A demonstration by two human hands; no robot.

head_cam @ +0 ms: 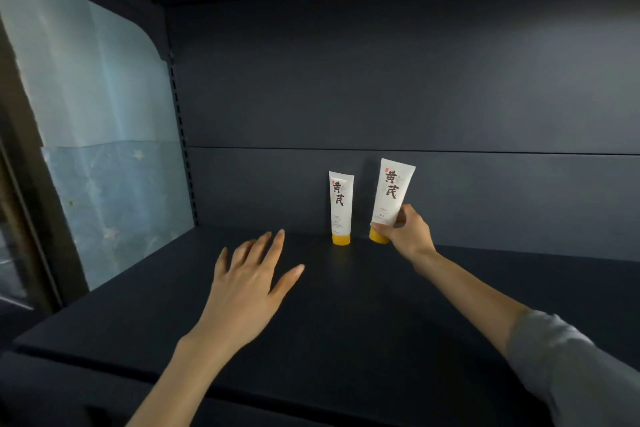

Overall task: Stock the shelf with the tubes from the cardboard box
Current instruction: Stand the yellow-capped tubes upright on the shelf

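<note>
Tube (pixel 391 192) tilted, pinched by right hand (pixel 408 232), left hand (pixel 249 281) flat, spread

A dark matte shelf (pixel 346 322) runs back to a dark rear panel (pixel 485 191). One upright tube (pixel 340 204), white with dark lettering, stands on its yellow cap close to the panel. Just to its right, a tilted tube (pixel 391 194) of the same kind is gripped near its cap by the right hand (pixel 407 230). Whether that cap touches the shelf cannot be told.
</note>
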